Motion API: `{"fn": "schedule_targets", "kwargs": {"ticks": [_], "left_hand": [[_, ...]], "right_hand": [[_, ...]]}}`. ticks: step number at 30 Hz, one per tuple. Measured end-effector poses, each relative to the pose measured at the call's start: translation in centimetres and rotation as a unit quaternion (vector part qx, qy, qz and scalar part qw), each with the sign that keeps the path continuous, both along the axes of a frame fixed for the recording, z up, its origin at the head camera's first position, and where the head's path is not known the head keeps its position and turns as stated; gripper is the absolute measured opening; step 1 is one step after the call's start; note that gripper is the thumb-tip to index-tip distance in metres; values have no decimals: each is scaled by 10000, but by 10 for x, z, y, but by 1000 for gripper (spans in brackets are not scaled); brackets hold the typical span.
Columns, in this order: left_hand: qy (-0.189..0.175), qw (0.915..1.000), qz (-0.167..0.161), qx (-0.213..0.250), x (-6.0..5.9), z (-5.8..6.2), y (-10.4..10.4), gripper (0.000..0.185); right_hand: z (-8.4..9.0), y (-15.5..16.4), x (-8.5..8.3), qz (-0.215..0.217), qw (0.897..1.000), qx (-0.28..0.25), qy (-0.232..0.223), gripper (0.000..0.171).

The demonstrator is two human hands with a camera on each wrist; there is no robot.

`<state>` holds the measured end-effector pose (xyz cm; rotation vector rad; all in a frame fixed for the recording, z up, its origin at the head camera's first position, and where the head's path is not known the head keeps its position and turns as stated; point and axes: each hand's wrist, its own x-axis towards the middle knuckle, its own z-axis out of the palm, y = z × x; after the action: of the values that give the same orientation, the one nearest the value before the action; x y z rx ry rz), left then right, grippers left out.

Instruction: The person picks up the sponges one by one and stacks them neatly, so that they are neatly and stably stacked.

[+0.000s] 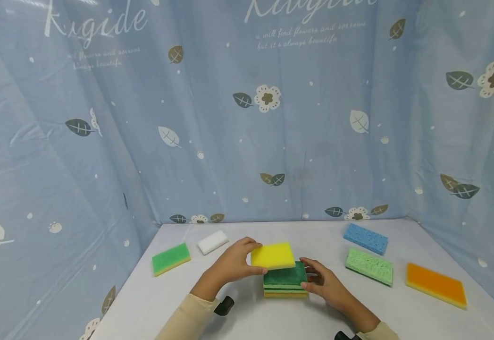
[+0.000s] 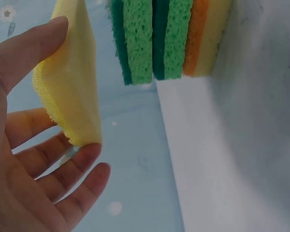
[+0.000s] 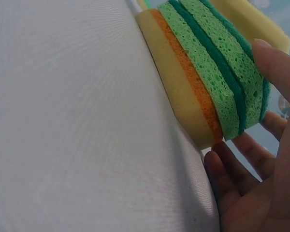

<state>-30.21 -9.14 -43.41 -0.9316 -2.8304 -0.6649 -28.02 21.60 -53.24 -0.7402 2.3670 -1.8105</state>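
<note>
My left hand (image 1: 235,262) pinches a yellow sponge (image 1: 272,255) between thumb and fingers and holds it just above a stack of sponges (image 1: 285,281). In the left wrist view the yellow sponge (image 2: 72,82) hangs apart from the stack (image 2: 169,38), which has two green layers over an orange-and-yellow one. My right hand (image 1: 321,279) rests against the right side of the stack. In the right wrist view its thumb touches the top green layer (image 3: 217,63) and its fingers (image 3: 232,169) lie by the stack's end.
On the white table (image 1: 251,321) lie a green-and-yellow sponge (image 1: 171,258) and a white sponge (image 1: 213,242) to the left. A blue sponge (image 1: 365,238), a light green sponge (image 1: 369,266) and an orange sponge (image 1: 436,284) lie to the right. A blue curtain (image 1: 247,118) surrounds the table.
</note>
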Motion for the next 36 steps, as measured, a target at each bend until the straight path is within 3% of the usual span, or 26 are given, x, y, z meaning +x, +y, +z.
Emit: {"fn": "schedule_targets", "kwargs": {"ticks": [15, 23, 36], "left_hand": [[82, 9997, -178, -158, 4, -12, 18, 73], [182, 9993, -252, -227, 3, -17, 24, 72], [212, 9987, -322, -329, 6, -14, 27, 72]], "right_hand": [[-1, -1, 0, -292, 9994, 123, -100, 64], [-1, -1, 1, -169, 9998, 80, 47, 63], [0, -2, 0, -360, 9993, 32, -139, 69]]}}
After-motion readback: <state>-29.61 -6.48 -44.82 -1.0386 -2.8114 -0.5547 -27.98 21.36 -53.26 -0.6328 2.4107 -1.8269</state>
